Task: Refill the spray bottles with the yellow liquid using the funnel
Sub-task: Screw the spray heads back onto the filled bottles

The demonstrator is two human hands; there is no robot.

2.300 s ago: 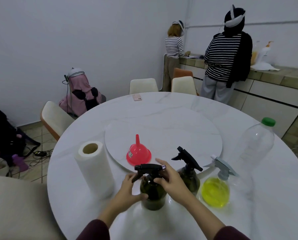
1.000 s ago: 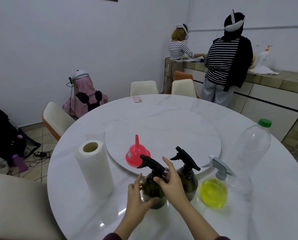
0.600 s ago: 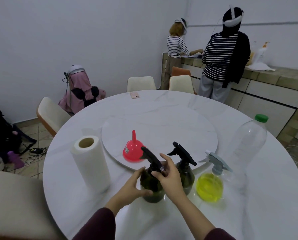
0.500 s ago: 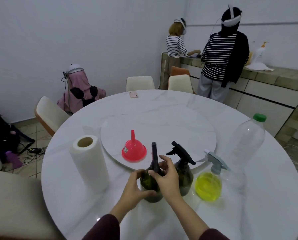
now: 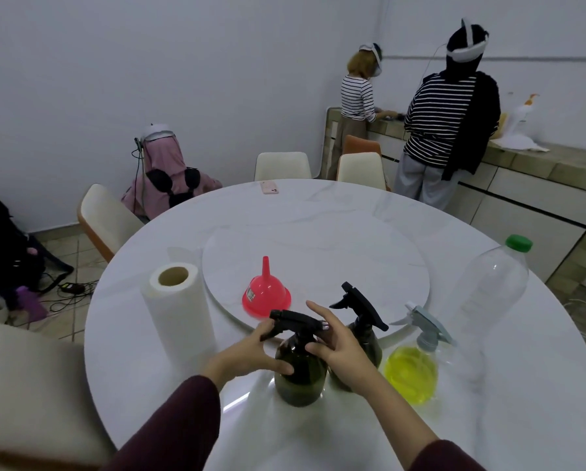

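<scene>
Since 0.5 seconds ago, the black spray top has turned from pointing away to pointing left. Closest to the person, the near dark bottle [image 5: 300, 372] stands on the white table [image 5: 318, 212]. The left hand [image 5: 250, 350] wraps its thumb and fingers round the bottle's round body to keep it from moving. The right hand [image 5: 339, 341] curls its thumb and fingers round the neck under the spray top [image 5: 296, 322], with 1 finger sticking up.

This looks like the step of twisting the top off, so that the bottle can be filled. Next, the top likely needs more turns and then a lift straight up.

Just to the right stand a second dark bottle [image 5: 359, 338] and a clear bottle with the yellow liquid [image 5: 412, 373]. A paper towel roll [image 5: 179, 314] stands on the left. A bit farther, the pink funnel [image 5: 267, 294] sits upside down on the round turning plate [image 5: 318, 263]. A big clear bottle with a green cap [image 5: 488, 290] stands at the right.
</scene>
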